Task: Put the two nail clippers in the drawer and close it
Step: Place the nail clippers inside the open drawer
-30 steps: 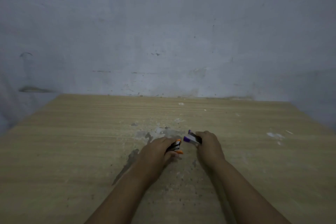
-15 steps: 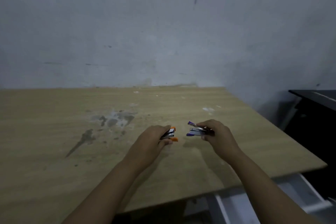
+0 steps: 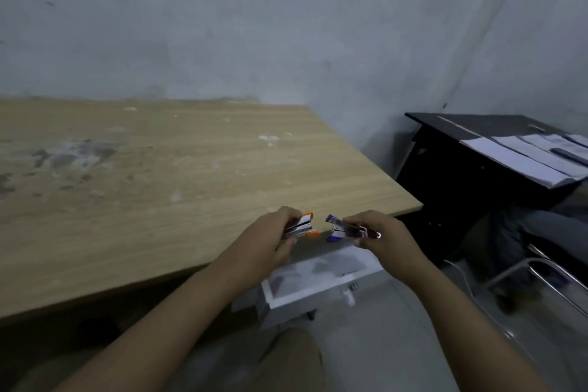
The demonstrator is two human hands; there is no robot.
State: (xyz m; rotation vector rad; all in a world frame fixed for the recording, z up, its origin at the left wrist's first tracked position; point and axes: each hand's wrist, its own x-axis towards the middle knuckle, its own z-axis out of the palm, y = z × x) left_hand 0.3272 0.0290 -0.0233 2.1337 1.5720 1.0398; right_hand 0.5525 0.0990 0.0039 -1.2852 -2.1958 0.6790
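While both bare forearms reach forward from the bottom of the view, each hand holds one nail clipper above the near right corner of a pale wooden worktop (image 3: pixel 165 175). The left hand (image 3: pixel 270 242) has its fingers curled around the orange clipper (image 3: pixel 304 226), whose orange-tipped end pokes out to the right. The right hand (image 3: pixel 381 232) pinches the purple clipper (image 3: pixel 345 229) between thumb and fingers, its purple end pointing left, toward the other clipper; the two tips are close but apart. Just below the hands, under the worktop's edge, a white drawer (image 3: pixel 318 291) stands pulled open (its inside looks pale and smudged, and the picture is too blurred to tell what lies in it). Both clippers are in the air above the drawer and the worktop's edge, not inside it. The worktop carries grey stains at its left side. To the right stands a black cabinet (image 3: pixel 471 169) with white papers (image 3: pixel 534 156) on top, and a metal chair frame (image 3: pixel 547 274) shows at the right edge. A grey wall (image 3: pixel 254 25) fills the background.
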